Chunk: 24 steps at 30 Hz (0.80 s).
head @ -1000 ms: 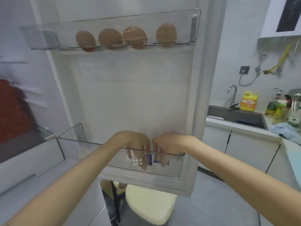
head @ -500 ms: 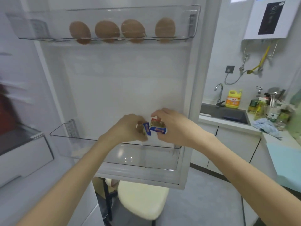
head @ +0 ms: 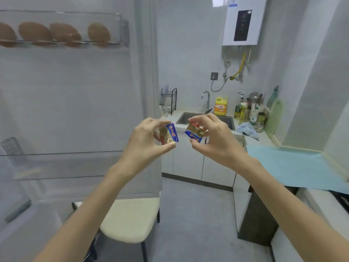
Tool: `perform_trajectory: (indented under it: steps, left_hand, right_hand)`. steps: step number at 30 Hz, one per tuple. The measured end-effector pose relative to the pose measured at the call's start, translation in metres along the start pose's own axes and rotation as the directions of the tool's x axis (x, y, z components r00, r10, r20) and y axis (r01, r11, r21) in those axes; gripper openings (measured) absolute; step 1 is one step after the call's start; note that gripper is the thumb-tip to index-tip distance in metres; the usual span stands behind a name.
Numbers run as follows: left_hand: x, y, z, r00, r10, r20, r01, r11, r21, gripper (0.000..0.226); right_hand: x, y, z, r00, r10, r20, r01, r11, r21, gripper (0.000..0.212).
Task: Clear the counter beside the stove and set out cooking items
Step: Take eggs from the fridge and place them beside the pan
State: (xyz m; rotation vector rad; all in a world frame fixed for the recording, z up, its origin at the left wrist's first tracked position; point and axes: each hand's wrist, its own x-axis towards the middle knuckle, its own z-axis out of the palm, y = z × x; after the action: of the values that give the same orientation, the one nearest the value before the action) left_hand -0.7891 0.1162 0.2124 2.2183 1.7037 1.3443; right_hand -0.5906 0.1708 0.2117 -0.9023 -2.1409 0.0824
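- Two packets up in mid-air: left packet (head: 169, 136) and right packet (head: 195, 132), both gold foil with blue and red print, near each other but not touching.
- Left hand (head: 145, 137): fingers curled, thumb below and fingertips above, pinching the left packet. The blue flap faces the other hand.
- Right hand (head: 213, 137): same sort of pinch on the right packet, thumb under and fingers over the top. The gold face is tilted up, the blue edge low and to the left.
- Both packets sit between the fridge door (head: 75, 91) and the bench (head: 253, 140), in line with the sink (head: 188, 118) behind them.
- Fridge door stands open on the left. Its upper door shelf (head: 120, 25) holds four brown eggs (head: 62, 33) in a row, blurred.
- Lower door shelf (head: 56, 163) is clear plastic; its contents are too blurred to tell.
- Cream-seated chair (head: 130, 218) stands on the floor below the door.
- Back of the bench: black dish rack (head: 171, 99) left of the sink, tap (head: 206, 99) behind it, yellow jug (head: 221, 106) just beside the tap, cluster of bottles (head: 243, 110) further right.
- Blue cloth (head: 247, 129) is crumpled at the sink's right corner.
- Green cutting board (head: 275, 116) leans upright against the right wall.
- Light blue mat (head: 292, 165) covers the near stretch of bench on the right.
- White water heater (head: 241, 23) is on the wall above the sink, with a yellow hose (head: 239, 69) hanging under it.
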Motion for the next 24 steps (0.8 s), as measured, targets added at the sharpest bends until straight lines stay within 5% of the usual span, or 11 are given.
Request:
perform_trajectory:
  steps: [7,14,20,24]
  left_hand:
    - [0.005,0.100,0.115,0.963,0.148,0.226,-0.111,0.979,-0.168,0.054]
    - [-0.007,0.202,0.238,0.855,0.295,0.426,-0.178,0.939,-0.294,0.057]
    - [-0.026,0.288,0.334,0.698,0.476,0.535,-0.235,0.858,-0.457,0.054]
    - [-0.049,0.341,0.390,0.520,0.631,0.575,-0.321,0.769,-0.553,0.056]
  right_hand:
    - [-0.111,0.071,-0.105,0.958,0.288,-0.006,-0.287,0.951,-0.115,0.047]
    - [-0.231,0.124,-0.198,0.820,0.560,-0.120,-0.572,0.787,-0.231,0.045]
    - [-0.331,0.138,-0.261,0.630,0.734,-0.252,-0.774,0.571,-0.274,0.044]
    - [-0.396,0.136,-0.290,0.459,0.796,-0.394,-0.886,0.381,-0.263,0.044]
